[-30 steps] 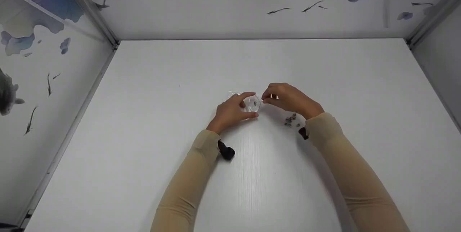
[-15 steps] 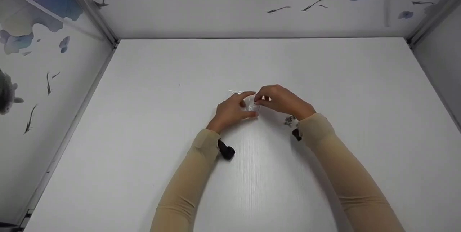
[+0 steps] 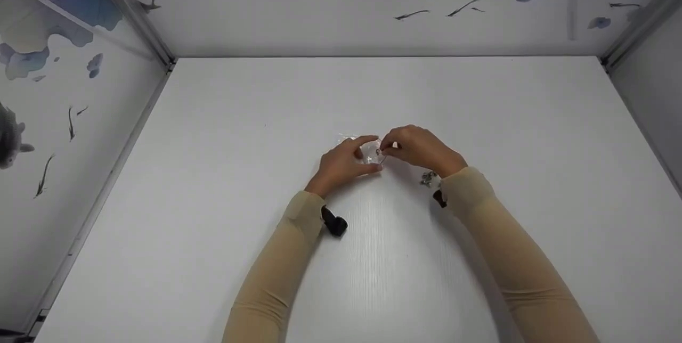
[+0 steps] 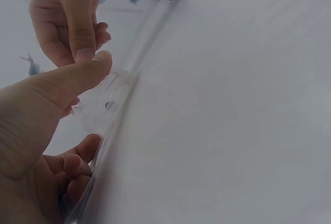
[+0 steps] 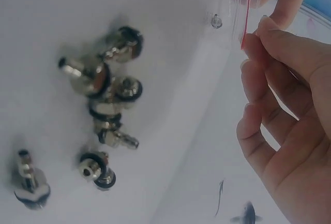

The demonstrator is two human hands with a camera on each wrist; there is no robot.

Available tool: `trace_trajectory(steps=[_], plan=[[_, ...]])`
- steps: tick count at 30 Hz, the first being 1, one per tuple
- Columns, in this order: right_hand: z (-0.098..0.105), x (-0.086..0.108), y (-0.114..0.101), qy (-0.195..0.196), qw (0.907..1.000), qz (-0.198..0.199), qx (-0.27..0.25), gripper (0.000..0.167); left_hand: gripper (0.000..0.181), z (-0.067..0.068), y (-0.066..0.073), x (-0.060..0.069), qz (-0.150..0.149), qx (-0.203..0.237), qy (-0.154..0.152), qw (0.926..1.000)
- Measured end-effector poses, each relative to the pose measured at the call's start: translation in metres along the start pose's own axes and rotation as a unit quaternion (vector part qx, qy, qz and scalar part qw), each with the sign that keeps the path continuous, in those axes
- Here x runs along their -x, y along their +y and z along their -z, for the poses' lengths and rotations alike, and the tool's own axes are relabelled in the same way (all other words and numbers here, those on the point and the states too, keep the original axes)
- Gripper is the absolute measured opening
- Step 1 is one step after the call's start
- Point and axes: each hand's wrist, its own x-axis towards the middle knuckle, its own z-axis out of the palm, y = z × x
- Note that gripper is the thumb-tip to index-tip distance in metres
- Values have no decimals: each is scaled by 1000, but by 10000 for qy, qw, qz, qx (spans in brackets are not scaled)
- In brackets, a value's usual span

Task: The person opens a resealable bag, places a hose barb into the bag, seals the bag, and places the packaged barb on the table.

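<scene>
A clear zip bag (image 3: 371,159) with a red line along its mouth (image 5: 247,14) lies in my left hand (image 3: 341,164), thumb and fingers spread around its sides. Inside it sits one small metal fitting (image 5: 216,21), also visible through the plastic in the left wrist view. My right hand (image 3: 423,147) is at the bag's mouth, thumb and forefinger together on its red-lined edge, where they appear to pinch the plastic. No fitting shows between those fingers, though their tips are partly hidden.
Several loose metal fittings (image 5: 106,102) with black rings lie on the white table (image 3: 240,226), just below the right wrist. Printed panels (image 3: 341,18) wall the table at the back and sides. A black camera mount (image 3: 334,222) hangs at the left wrist.
My right hand moved left from beside the bag to over its mouth, then drew back slightly. The left hand has stayed in place around the bag.
</scene>
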Motion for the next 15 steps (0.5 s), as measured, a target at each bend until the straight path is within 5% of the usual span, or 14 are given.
trace_trajectory(steps=[15], plan=[[0, 1, 4, -116, 9996, -264, 12, 19, 65, 2, 0, 2, -146, 40, -59, 9999]])
